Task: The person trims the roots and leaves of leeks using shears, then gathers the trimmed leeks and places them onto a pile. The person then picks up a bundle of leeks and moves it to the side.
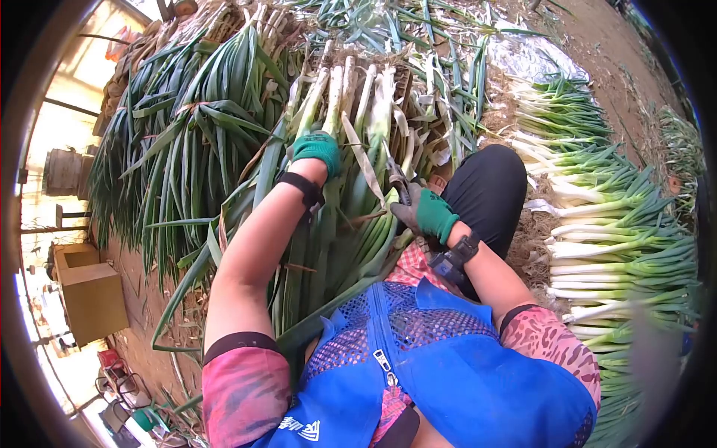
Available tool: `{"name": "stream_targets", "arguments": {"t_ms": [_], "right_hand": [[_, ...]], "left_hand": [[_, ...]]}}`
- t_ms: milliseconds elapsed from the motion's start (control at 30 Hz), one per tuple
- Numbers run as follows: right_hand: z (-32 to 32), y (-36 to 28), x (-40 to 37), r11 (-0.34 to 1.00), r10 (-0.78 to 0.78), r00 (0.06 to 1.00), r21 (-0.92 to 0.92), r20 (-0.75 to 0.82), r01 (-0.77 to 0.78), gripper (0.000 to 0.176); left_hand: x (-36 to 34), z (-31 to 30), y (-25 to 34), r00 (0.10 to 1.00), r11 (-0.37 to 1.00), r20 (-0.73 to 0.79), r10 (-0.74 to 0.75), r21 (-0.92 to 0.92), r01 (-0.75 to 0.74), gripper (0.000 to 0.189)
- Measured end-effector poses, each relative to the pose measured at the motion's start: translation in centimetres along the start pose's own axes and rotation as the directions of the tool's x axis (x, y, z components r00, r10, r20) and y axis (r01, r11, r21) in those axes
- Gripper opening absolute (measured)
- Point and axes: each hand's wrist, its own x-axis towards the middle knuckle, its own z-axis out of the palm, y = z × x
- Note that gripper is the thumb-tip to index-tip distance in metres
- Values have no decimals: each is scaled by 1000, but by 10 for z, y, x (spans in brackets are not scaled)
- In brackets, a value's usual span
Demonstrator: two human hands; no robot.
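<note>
My left hand (pixel 317 154), in a green glove, is closed around the pale stem of a leek (pixel 314 97) in the pile in front of me. More upright leek stems (pixel 334 91) with dry outer leaves stand beside it. My right hand (pixel 427 213), gloved in green and grey, grips a dark metal hand tool that looks like pruning shears (pixel 399 179). The tool points away from me, close to a withered leaf (pixel 364 158). Its tip is partly lost among the stems. Long green leaves (pixel 314 261) reach toward my lap.
At the left hang large tied bundles of leeks (pixel 202 134). A long row of cleaned leeks (pixel 597 231) lies on the ground at right, roots toward me. My bent knee (pixel 489 190) is beside my right hand. A cardboard-coloured box (pixel 91 295) stands far left.
</note>
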Motion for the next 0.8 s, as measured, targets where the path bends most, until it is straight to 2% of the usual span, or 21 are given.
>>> {"name": "stream_targets", "arguments": {"t_ms": [33, 100, 167, 200, 233, 267, 300, 333, 367, 400, 467, 500, 533, 600, 667, 700, 800], "right_hand": [[18, 28, 10, 996, -63, 998, -56, -19, 62, 59], [13, 20, 1, 996, -63, 997, -68, -53, 59, 58], [-7, -4, -13, 998, 61, 993, 28, -100, -59, 55], [-10, -4, -13, 995, 74, 994, 66, -77, -69, 55], [-11, -2, -12, 991, 87, 995, 106, -41, -82, 55], [-12, -1, -12, 986, 94, 996, 138, 0, -93, 54], [-14, -2, -8, 975, 92, 996, 201, 10, -92, 61], [-8, 5, 2, 986, 31, 1000, 163, 6, -31, 62], [5, 17, 16, 992, -32, 999, 123, 2, 31, 63], [2, 16, 19, 991, -12, 1000, 130, 11, 10, 63], [-6, 12, 26, 989, 28, 999, 142, 28, -32, 65], [-8, 8, 23, 978, 96, 995, 187, -11, -92, 66], [-9, 7, 20, 960, 165, 985, 235, -45, -150, 66], [1, 17, 13, 978, 53, 994, 208, -91, -34, 58], [-6, -3, -25, 981, -75, 990, 172, -122, 95, 51], [-33, -34, -51, 979, -18, 999, 205, 27, 12, 48], [-18, -30, -60, 994, -13, 1000, 113, 26, 10, 52]], "left_hand": [[18, 13, -2, 998, 998, 7, -61, 10, 61, 52], [21, 11, 4, 992, 992, 23, -123, 7, 123, 50], [3, -22, 4, 997, 978, -4, -82, -195, 80, 48], [-11, -45, 2, 998, 956, -14, -62, -287, 55, 48], [-26, -67, -1, 999, 865, 40, -23, -501, 40, 47], [-28, -71, -3, 997, 801, -33, 67, -594, -73, 47], [-30, -74, 0, 997, 734, -67, 40, -675, -75, 48], [-33, -77, 6, 995, 659, -101, 6, -748, -80, 49], [-23, -64, 9, 991, 640, -128, -32, -764, -79, 50], [-9, -51, 13, 995, 667, -91, -42, -744, -40, 52], [14, -11, 24, 978, 846, -159, -138, -532, 33, 59], [19, 5, 25, 992, 889, -87, -87, -457, 38, 65], [30, 37, 21, 993, 871, 18, -121, -478, 114, 55], [-7, 21, 27, 987, 878, 160, 10, -474, 68, 52], [-26, 12, 31, 985, 907, 167, 33, -419, 41, 52], [-31, 13, 31, 984, 917, 172, 44, -397, 28, 52], [-30, 23, 32, 979, 852, 199, 35, -519, 75, 53]]}}
